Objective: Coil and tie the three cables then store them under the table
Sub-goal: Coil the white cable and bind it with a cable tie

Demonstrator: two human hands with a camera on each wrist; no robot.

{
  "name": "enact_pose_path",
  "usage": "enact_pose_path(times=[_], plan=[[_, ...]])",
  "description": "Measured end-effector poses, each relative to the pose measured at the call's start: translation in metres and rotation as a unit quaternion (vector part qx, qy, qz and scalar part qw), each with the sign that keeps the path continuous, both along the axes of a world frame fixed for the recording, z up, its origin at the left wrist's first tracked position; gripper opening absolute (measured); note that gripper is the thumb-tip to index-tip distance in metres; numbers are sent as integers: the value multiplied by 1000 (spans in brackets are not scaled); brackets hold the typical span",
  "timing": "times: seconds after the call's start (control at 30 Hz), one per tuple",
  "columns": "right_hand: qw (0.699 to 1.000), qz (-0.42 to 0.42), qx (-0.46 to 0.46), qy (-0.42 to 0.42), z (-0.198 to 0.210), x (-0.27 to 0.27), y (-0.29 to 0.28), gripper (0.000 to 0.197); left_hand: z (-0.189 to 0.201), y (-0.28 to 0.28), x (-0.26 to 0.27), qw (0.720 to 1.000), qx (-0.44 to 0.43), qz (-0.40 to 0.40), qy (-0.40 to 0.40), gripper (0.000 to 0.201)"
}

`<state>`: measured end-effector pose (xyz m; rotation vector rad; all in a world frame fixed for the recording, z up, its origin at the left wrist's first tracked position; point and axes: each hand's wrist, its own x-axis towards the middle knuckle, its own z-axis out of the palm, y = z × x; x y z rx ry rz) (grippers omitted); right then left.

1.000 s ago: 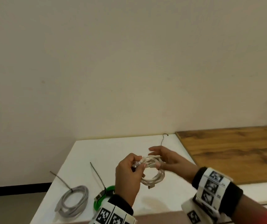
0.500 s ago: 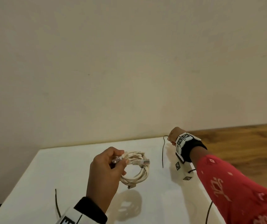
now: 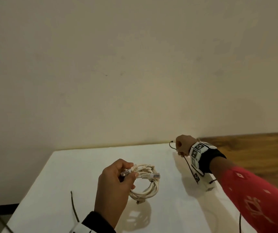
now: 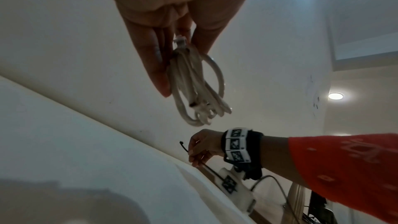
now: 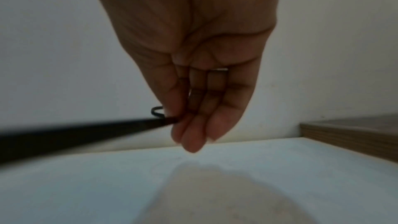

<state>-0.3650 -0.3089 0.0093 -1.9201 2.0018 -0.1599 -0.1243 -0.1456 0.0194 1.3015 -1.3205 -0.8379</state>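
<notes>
Pinching the coiled white network cable (image 3: 145, 184) at lower centre above the white table (image 3: 77, 165), the left hand (image 3: 116, 184) keeps its loops gathered; at right, the right hand (image 3: 183, 145) grasps a black cable tie (image 3: 188, 165), probably to bind them.

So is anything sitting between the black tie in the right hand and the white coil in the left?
Nothing visible. The right hand pinches the black cable tie near the table's far edge; the left hand holds the white cable coil above the white table, with only bare tabletop between them.
</notes>
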Motion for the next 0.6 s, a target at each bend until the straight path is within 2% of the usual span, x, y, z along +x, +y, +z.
enact_pose_path(times=[0.13, 0.27, 0.33, 0.47, 0.6], plan=[[988, 59, -14, -145, 34, 12, 78, 26, 8, 32, -1, 1000, 5, 18, -6, 16], [951, 48, -20, -305, 67, 28, 171, 18, 17, 72, -7, 999, -18, 28, -31, 21], [936, 50, -6, -348, 76, 39, 216, 16, 20, 87, -11, 998, -29, 40, -45, 22], [918, 19, 14, -395, 86, 66, 299, 22, 33, 132, -16, 992, -71, 58, -86, 6], [919, -40, -5, -392, 84, 83, 336, 24, 45, 167, -17, 975, -139, 68, -158, 9]])
